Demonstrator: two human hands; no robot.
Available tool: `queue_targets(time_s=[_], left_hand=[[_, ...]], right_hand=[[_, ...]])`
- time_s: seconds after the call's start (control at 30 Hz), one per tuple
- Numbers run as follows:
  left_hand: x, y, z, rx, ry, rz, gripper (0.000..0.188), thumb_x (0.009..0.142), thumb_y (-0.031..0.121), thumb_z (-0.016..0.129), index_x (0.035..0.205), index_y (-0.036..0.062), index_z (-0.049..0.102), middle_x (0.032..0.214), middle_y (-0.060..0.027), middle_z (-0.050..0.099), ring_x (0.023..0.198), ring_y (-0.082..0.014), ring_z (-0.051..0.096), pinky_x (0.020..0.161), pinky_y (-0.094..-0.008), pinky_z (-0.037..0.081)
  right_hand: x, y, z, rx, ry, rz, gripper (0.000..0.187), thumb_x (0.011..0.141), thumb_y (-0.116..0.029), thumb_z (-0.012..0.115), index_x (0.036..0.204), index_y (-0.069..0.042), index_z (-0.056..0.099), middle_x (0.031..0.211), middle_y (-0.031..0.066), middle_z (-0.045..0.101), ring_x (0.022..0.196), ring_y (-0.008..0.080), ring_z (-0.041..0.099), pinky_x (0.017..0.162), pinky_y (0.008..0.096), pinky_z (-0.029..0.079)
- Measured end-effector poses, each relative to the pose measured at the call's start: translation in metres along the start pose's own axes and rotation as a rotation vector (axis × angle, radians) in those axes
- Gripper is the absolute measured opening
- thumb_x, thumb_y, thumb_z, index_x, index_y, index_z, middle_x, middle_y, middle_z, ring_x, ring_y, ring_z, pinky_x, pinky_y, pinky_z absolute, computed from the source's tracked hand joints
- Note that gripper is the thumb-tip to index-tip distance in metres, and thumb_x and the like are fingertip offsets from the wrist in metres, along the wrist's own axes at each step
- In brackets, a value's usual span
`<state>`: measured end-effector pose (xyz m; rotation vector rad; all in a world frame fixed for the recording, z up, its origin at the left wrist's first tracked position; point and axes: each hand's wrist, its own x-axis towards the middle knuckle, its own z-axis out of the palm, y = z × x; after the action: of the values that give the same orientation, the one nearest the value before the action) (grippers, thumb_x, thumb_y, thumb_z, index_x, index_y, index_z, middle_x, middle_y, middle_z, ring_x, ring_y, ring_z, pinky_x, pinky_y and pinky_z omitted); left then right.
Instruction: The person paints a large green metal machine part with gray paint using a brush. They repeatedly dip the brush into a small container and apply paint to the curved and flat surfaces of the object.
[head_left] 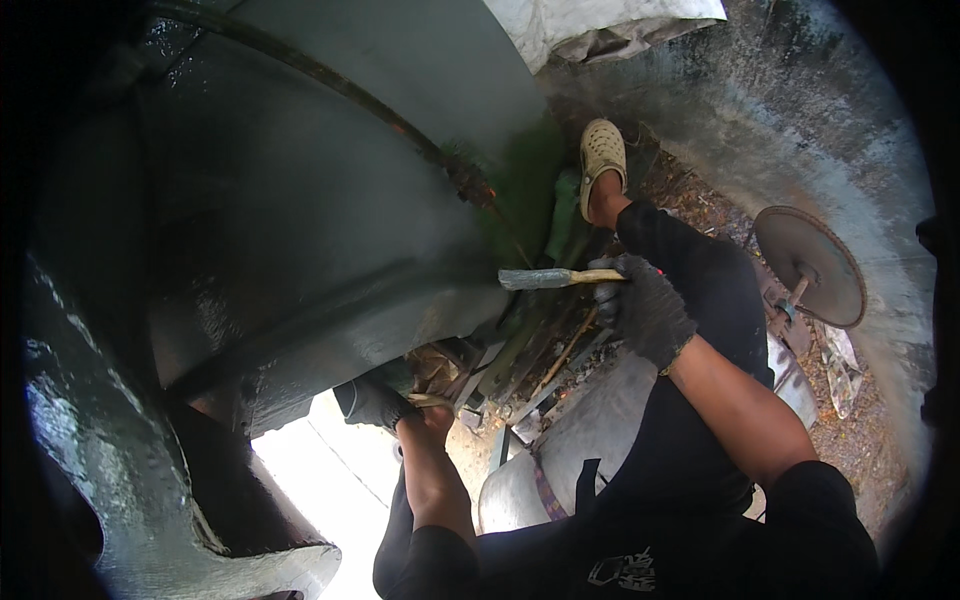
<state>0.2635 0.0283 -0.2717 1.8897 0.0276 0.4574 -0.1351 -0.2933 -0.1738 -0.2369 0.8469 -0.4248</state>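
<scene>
Wooden-handled, grey-bristled brush [540,279]: beside the glossy grey-green metal panel [300,250] (contact unclear).
Black-gloved right hand [650,312]: fingers curled round the brush.
Dark-gloved left hand [374,403]: at the panel's lower edge; fingers hidden, grip cannot be told.

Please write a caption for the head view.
A gloved right hand holds a brush near a grey panel, the left hand by its lower edge.

Apparently a rough work yard — a big grey panel [290,200] at left, a grey-bristled brush [537,279], a disc [805,255] at right, leaf-strewn ground [862,440].
</scene>
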Motion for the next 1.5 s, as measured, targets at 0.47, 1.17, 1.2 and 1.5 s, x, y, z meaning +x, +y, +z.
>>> queue_targets(time_s=[0.47,1.17,1.2,1.5], left_hand=[[-0.045,0.009,0.006,0.197,0.151,-0.023,0.044,0.103,0.035,0.074,0.127,-0.0021,0.075,0.106,-0.0069,0.080,0.087,-0.0188,0.073,0.076,-0.0352,0.060],[-0.102,-0.032,-0.075,-0.003,-0.584,-0.284,0.035,0.102,0.023,0.075,0.129,-0.0008,0.074,0.094,-0.0021,0.074,0.080,-0.0157,0.068,0.070,-0.0328,0.055],[-0.113,-0.035,-0.094,-0.076,-0.734,-0.319,0.034,0.102,0.020,0.075,0.129,-0.0009,0.074,0.092,-0.0007,0.073,0.078,-0.0145,0.066,0.068,-0.0320,0.054],[-0.166,0.305,0.072,-0.030,-0.819,0.284,0.047,0.106,0.020,0.071,0.142,-0.0080,0.061,0.120,-0.0129,0.071,0.095,-0.0167,0.068,0.083,-0.0350,0.057]], right_hand=[[0.039,0.023,-0.026,-0.203,-0.099,-0.176,0.034,0.109,-0.030,0.055,0.125,-0.003,0.069,0.086,0.0046,0.066,0.073,0.0154,0.062,0.069,0.0318,0.054],[0.022,0.002,-0.007,-0.061,-0.203,-0.254,0.034,0.108,-0.028,0.053,0.127,-0.002,0.066,0.092,0.0052,0.062,0.077,0.0171,0.060,0.074,0.0355,0.055],[0.024,0.002,-0.003,-0.040,-0.221,-0.261,0.034,0.108,-0.028,0.054,0.127,-0.002,0.066,0.093,0.0056,0.062,0.078,0.0174,0.061,0.075,0.0360,0.055],[0.026,-0.062,0.005,-0.345,0.059,-0.882,0.035,0.109,-0.027,0.055,0.131,-0.003,0.065,0.101,0.0076,0.064,0.089,0.0213,0.063,0.082,0.0380,0.055]])
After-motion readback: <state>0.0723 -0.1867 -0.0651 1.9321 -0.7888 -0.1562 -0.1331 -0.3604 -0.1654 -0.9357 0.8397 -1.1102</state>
